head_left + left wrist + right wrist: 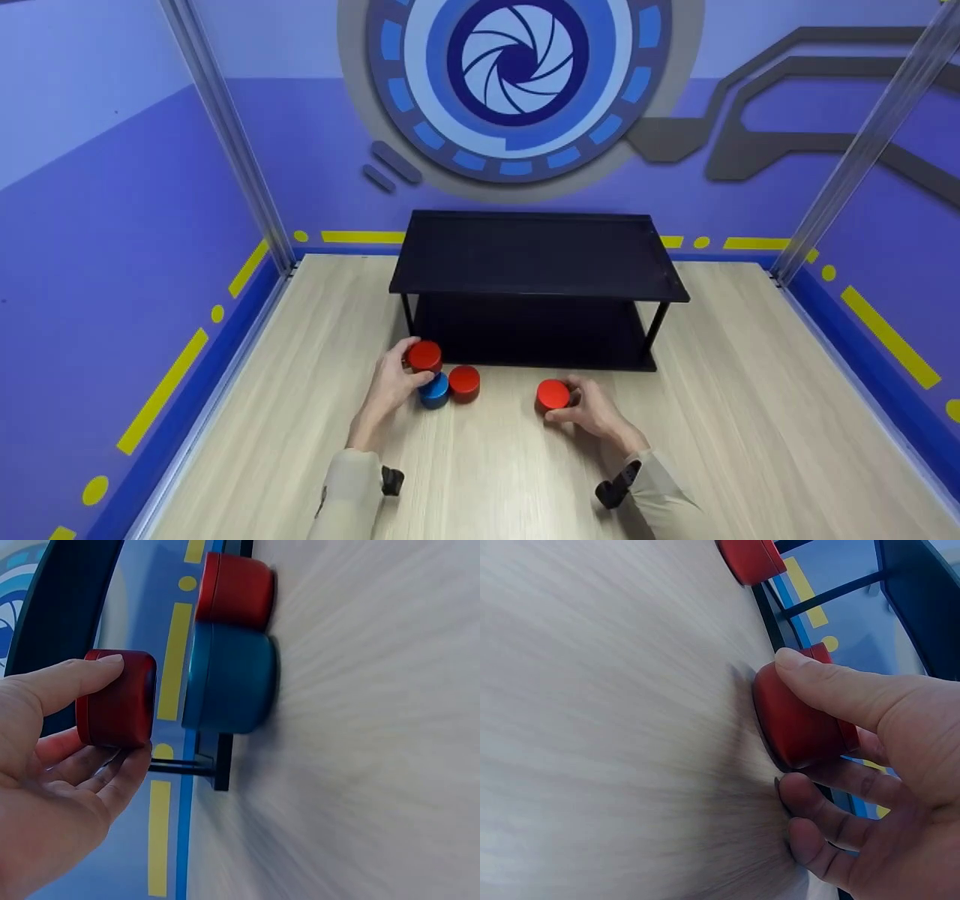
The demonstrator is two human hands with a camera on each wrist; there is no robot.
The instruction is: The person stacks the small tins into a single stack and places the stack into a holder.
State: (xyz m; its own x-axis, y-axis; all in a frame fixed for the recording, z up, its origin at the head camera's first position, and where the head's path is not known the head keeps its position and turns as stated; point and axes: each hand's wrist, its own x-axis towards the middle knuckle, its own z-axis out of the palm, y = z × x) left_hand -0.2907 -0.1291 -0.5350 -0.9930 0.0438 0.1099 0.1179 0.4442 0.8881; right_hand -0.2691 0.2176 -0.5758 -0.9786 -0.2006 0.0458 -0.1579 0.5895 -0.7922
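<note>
Between its thumb and fingers my left hand (388, 381) grips a small round red tin (116, 699), held up off the table. In the left wrist view this tin is apart from a blue tin (231, 679) that stands on the table. Beside the blue one stands another red tin (465, 383), close against it. Farther right, my right hand (594, 407) pinches a third red tin (553, 395) from its right side, thumb on the near side. That tin sits low at the tabletop in the right wrist view (799, 716).
A black two-tier shelf (536, 255) stands behind the tins, its lower board (525, 330) just beyond them. The pale wooden table (480, 465) is bordered by purple-blue panels (300, 150) at the back and both sides. Each wrist wears a black band mount (619, 487).
</note>
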